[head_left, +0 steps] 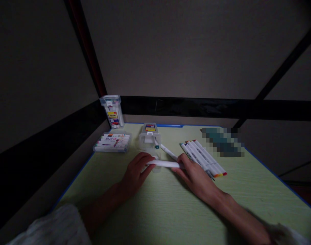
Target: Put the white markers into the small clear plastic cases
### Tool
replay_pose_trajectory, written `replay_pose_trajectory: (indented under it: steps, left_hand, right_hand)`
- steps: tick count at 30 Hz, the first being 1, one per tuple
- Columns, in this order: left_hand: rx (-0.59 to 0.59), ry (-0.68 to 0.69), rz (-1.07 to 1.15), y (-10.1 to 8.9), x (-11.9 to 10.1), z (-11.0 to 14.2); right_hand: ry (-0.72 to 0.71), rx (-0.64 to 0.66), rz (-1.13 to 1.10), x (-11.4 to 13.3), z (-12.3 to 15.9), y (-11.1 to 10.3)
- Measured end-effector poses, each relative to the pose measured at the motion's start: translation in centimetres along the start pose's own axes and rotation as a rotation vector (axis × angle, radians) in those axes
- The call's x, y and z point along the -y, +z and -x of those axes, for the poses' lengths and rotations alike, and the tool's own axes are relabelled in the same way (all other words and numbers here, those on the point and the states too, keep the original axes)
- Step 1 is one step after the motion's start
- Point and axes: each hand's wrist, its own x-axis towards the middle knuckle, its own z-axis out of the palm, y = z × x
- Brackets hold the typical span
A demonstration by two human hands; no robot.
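A white marker [166, 164] lies level between my hands, above the middle of the table. My left hand [138, 169] pinches its left end, and my right hand [195, 175] grips the right end, hiding that tip. Just beyond, a clear plastic case [150, 137] lies on its side with its mouth toward me; a teal-ended marker [156, 144] sticks out of it. Another white marker [168, 151] rests on the table behind my right hand. Several white markers [202, 154] with coloured ends lie in a row to the right of it.
A flat clear case [112, 142] of markers lies at the left edge, and an upright case of markers [113, 112] stands at the back left corner. A blurred-out teal item [223, 141] is at the right. The pale green table [155, 214] has a blue rim; walls rise behind.
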Motion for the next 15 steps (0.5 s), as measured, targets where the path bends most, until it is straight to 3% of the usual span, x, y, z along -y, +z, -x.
replay_pose_trajectory:
  steps: [6, 15]
  left_hand:
    - [0.017, -0.062, 0.014, -0.2, 0.13, -0.07]
    - [0.013, -0.044, 0.018, -0.34, 0.18, -0.06]
  right_hand:
    - [0.008, -0.085, -0.146, -0.16, 0.12, -0.37]
    - [0.014, -0.264, -0.462, 0.34, -0.04, -1.02]
